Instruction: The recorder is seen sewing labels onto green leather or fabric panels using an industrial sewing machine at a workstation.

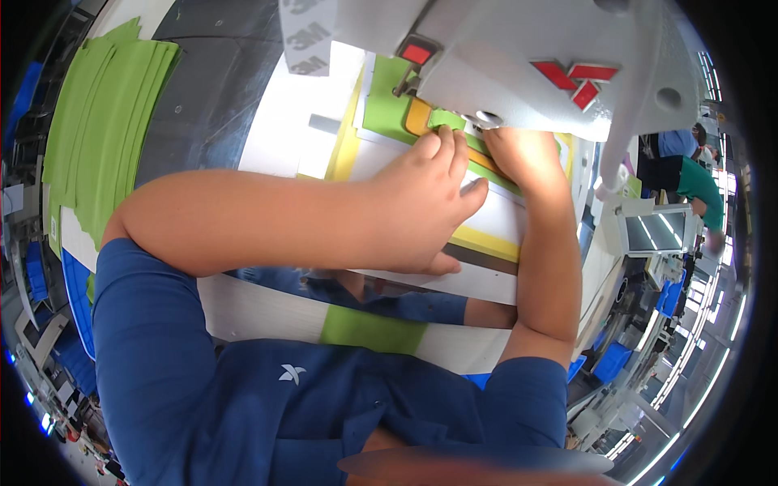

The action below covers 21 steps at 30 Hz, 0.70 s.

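Observation:
A white sewing machine head (pixel 510 61) with red trim overhangs layered white and yellow sheets (pixel 342 154). Beneath it lie a green sheet (pixel 385 93), an orange-yellow piece (pixel 417 117) and a small green piece (pixel 446 119). My left hand (pixel 429 202) is open, fingers spread and slightly bent, its tips touching the small green piece near the presser foot. My right hand (pixel 523 162) reaches under the machine head from the right, its fingers bent and closed at the green and orange pieces. Its fingertips are partly hidden, so what they grip is unclear.
Stacked green pieces (pixel 109 130) lie on the left, beside a dark metal surface (pixel 207 89). A blue bin (pixel 77 300) sits at the lower left. At right are a screen-like panel (pixel 654 231), a person in green (pixel 701 190) and another in light blue (pixel 677 142).

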Each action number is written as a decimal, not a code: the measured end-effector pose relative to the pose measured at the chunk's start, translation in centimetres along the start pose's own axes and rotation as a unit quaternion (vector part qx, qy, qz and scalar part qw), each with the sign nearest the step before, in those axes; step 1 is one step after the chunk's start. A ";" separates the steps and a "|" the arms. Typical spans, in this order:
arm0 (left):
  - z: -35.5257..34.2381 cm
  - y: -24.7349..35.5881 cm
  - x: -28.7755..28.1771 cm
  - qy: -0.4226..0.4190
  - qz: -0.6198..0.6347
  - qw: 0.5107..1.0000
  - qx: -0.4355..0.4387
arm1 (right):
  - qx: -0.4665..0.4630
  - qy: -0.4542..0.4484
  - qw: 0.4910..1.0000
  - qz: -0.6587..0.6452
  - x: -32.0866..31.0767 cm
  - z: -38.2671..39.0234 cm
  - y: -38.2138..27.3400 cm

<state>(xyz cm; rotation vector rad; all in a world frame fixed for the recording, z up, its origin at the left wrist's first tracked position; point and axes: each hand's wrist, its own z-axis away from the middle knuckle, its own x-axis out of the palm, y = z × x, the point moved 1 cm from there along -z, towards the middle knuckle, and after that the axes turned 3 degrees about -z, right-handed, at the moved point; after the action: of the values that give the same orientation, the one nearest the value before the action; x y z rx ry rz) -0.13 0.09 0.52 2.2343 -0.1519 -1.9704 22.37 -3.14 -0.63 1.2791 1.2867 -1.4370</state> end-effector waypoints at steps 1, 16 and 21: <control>0.2 0.2 -0.1 0.003 0.000 1.000 0.001 | -0.019 0.000 1.000 0.012 -0.1 0.1 -0.4; 2.7 2.8 -1.3 -0.060 -0.026 0.995 0.069 | -0.084 0.039 0.995 0.024 -1.2 3.5 -4.5; 2.9 3.0 -1.2 -0.055 -0.049 0.994 0.076 | -0.068 0.029 0.997 -0.021 -1.3 4.2 -4.8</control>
<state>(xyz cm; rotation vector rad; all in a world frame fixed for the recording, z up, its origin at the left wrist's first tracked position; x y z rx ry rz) -3.05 -2.80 1.88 2.2662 -0.2164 -2.2041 17.26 -6.65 1.37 1.2172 1.4326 -1.3254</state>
